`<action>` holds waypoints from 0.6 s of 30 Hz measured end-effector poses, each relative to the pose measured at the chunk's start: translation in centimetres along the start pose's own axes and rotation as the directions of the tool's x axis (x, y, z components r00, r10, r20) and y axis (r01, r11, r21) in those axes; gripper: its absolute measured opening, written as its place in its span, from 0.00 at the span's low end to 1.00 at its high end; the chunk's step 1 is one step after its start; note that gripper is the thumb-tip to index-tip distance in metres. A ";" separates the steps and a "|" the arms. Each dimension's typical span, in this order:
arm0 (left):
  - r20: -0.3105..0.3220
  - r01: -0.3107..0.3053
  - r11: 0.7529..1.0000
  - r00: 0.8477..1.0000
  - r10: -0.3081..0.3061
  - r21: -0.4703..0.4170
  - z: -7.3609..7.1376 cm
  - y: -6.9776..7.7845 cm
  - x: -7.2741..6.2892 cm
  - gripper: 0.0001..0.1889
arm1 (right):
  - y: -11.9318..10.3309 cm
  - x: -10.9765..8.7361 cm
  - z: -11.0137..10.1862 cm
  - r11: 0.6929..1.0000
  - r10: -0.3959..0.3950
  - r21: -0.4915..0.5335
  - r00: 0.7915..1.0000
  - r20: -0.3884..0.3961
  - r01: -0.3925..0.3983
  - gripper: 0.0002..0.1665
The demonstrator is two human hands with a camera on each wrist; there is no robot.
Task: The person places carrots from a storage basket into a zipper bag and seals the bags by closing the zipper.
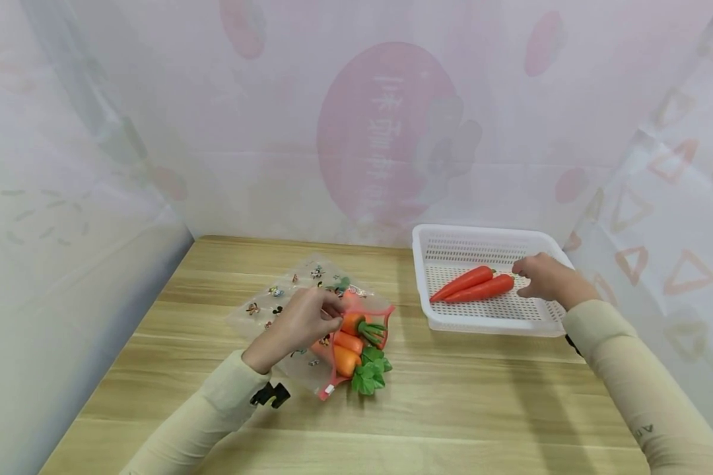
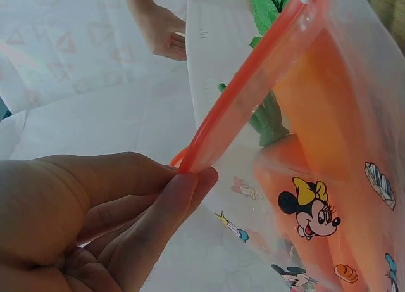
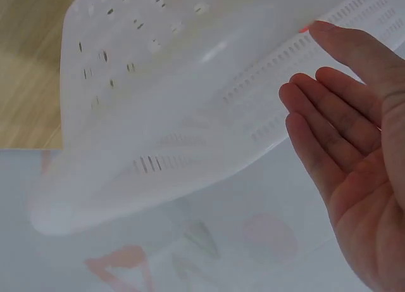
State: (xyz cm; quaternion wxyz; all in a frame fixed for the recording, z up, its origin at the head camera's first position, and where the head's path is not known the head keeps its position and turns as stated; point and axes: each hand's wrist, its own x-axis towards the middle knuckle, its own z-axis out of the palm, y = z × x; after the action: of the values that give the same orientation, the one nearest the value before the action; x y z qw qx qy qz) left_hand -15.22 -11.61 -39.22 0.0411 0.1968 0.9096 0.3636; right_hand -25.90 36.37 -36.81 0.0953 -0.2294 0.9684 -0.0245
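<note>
My left hand [image 1: 304, 324] pinches the red zip edge [image 2: 234, 95] of a clear plastic bag [image 1: 261, 307] printed with cartoon characters. Inside the bag lie several orange carrots [image 1: 347, 359], their green tops [image 1: 370, 373] poking out at the mouth. In the left wrist view, thumb and fingertips meet on the red strip. Over the right part of a white basket [image 1: 487, 326], my right hand [image 1: 543, 276] is held with fingers spread and nothing between them. Two red carrots [image 1: 480, 287] lie side by side in the basket, just left of its fingertips.
The wooden table [image 1: 428, 415] carries both the bag and the basket. Pale printed sheets [image 1: 261, 165] hang behind and on both sides, close to the back of the basket.
</note>
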 end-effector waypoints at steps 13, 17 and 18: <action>0.009 -0.008 1.000 1.000 0.008 0.008 0.1 -0.1 -0.2 0.07 | 2.0 2.0 -0.6 1.000 0.029 0.005 0.999 0.041 -0.029 0.22; 0.007 -0.010 1.000 1.000 0.010 0.011 0.1 -0.1 -0.2 0.07 | 2.6 2.4 -0.7 0.998 0.060 0.019 0.997 0.051 -0.061 0.21; 0.007 -0.011 1.000 1.000 0.010 0.012 0.1 -0.1 -0.2 0.07 | 2.7 2.5 -0.6 0.998 0.064 0.025 0.997 0.053 -0.066 0.21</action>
State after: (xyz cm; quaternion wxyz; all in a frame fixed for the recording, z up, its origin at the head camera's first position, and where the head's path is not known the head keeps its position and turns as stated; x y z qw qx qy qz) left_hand -15.07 -11.71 -39.33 0.0413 0.2031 0.9106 0.3576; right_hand -29.40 37.66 -36.86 0.1243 -0.1970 0.9721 -0.0282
